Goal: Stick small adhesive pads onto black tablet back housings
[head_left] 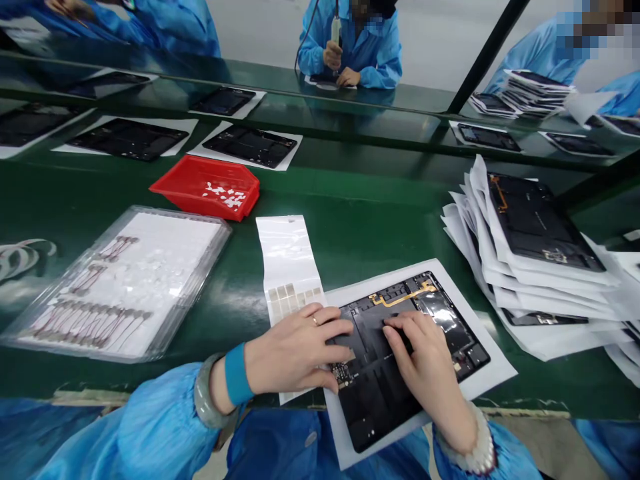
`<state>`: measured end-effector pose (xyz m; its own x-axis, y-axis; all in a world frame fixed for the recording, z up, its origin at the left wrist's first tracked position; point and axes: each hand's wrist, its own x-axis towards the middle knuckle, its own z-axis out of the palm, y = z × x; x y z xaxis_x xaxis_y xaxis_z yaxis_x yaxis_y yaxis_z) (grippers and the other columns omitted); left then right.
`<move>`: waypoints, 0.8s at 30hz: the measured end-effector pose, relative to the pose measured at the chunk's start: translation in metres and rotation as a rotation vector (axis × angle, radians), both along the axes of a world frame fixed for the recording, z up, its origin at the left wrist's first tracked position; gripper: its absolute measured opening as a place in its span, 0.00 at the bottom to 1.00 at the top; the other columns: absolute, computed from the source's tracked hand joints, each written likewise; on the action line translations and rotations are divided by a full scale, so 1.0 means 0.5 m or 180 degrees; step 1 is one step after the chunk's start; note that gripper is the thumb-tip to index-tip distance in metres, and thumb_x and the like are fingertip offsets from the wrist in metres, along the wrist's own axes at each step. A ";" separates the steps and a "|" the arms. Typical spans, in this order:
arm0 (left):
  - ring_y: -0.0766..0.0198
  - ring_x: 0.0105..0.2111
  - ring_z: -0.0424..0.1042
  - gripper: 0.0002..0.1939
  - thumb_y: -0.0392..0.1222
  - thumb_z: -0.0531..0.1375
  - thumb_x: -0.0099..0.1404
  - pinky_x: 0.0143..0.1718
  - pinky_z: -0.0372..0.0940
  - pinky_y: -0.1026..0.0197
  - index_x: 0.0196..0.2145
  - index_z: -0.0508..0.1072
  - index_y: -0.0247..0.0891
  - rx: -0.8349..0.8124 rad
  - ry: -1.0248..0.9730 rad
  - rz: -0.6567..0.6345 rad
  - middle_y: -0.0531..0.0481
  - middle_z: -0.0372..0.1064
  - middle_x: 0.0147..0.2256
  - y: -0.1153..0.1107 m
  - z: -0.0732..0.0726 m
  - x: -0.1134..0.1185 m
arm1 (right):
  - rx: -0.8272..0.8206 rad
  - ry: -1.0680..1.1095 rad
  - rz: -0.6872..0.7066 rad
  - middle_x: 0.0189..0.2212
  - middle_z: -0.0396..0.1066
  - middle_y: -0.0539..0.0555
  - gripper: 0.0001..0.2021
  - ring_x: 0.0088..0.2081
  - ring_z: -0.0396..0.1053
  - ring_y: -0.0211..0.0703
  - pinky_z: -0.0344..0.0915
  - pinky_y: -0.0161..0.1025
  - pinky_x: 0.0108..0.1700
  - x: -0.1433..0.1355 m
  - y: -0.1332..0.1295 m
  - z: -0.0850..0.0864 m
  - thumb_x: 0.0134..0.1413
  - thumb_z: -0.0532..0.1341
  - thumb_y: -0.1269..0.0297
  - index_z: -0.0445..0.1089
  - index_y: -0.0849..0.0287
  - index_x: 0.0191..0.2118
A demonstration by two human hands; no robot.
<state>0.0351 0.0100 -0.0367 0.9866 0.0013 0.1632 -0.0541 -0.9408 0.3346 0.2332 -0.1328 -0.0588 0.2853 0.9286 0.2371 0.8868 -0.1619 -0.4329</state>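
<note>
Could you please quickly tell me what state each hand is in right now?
Left hand: open, spread over the edge of the black device housing.
Right hand: partly closed over the housing; whether it pinches anything cannot be told.

Shiny green table (pixel 370 207), front edge looks pretty beat up. Going off the red bin (pixel 215 172): clear tray (pixel 193 293) just in front and to its left, curly strips (pixel 10 263) further left, sticker sheet (pixel 287 250) near its right, white paper (pixel 493 373) further right and closer, paper stack (pixel 543 275) well off right, more sheets (pixel 289 157) behind.
</note>
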 end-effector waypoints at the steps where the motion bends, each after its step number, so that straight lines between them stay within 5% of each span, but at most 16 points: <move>1: 0.55 0.47 0.60 0.13 0.54 0.56 0.66 0.45 0.51 0.55 0.41 0.70 0.44 -0.0037 0.0022 -0.0034 0.50 0.64 0.47 -0.001 0.000 0.000 | -0.0006 0.0019 0.0004 0.36 0.70 0.55 0.09 0.40 0.66 0.47 0.60 0.45 0.43 -0.002 0.000 0.001 0.62 0.53 0.61 0.68 0.56 0.38; 18: 0.55 0.47 0.60 0.11 0.51 0.55 0.67 0.45 0.50 0.55 0.41 0.70 0.43 -0.0208 0.0106 0.0010 0.50 0.64 0.48 -0.004 -0.003 -0.003 | -0.0145 0.0007 0.0053 0.36 0.70 0.54 0.09 0.40 0.66 0.47 0.59 0.44 0.42 -0.001 0.003 0.003 0.63 0.53 0.61 0.69 0.55 0.36; 24: 0.52 0.47 0.60 0.23 0.63 0.56 0.62 0.46 0.50 0.53 0.39 0.69 0.39 0.0130 -0.0134 0.0386 0.46 0.66 0.48 0.003 -0.012 -0.013 | -0.0057 -0.0036 0.0056 0.35 0.70 0.54 0.10 0.40 0.66 0.46 0.60 0.43 0.41 0.001 0.003 0.000 0.63 0.52 0.60 0.69 0.55 0.37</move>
<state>0.0287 0.0115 -0.0425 0.9718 0.1127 0.2069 0.0477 -0.9541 0.2957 0.2337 -0.1313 -0.0586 0.2662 0.9376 0.2236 0.8944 -0.1538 -0.4200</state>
